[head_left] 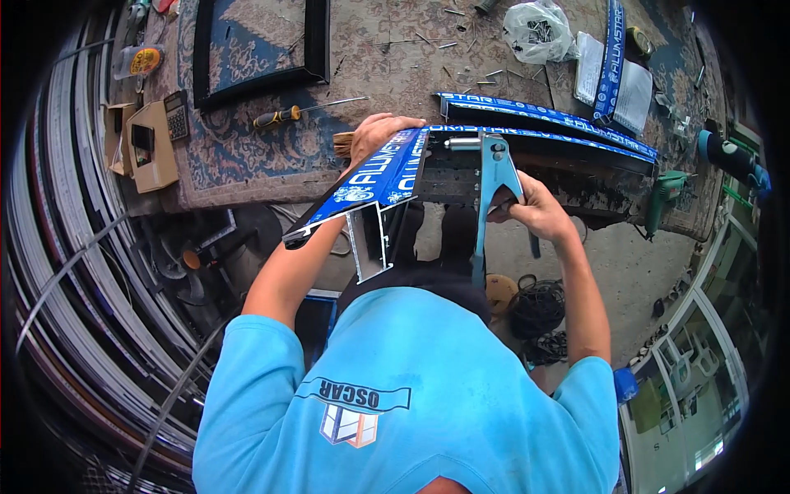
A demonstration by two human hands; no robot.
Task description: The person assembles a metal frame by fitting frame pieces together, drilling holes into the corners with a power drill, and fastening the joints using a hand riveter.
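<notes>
My left hand [381,136] is closed on the far end of an aluminium profile [374,177] with blue "ALUMSTAR" film. The near end of this profile points towards my body and shows its hollow cut section. At its far end it meets another film-covered profile lying across the table edge. My right hand [539,210] grips the handle of a teal hand riveter [498,173]. The riveter stands roughly upright, its silver nozzle pointing left, close to the corner where the profiles meet. Whether the nozzle touches the profile I cannot tell.
On the carpet-covered table [247,165] lie a black frame [206,58], a screwdriver [277,117], scattered rivets, a plastic bag [539,31] and a notebook [634,95]. A green drill-like tool [666,193] hangs at the right edge. Long profiles [82,272] are stacked at left.
</notes>
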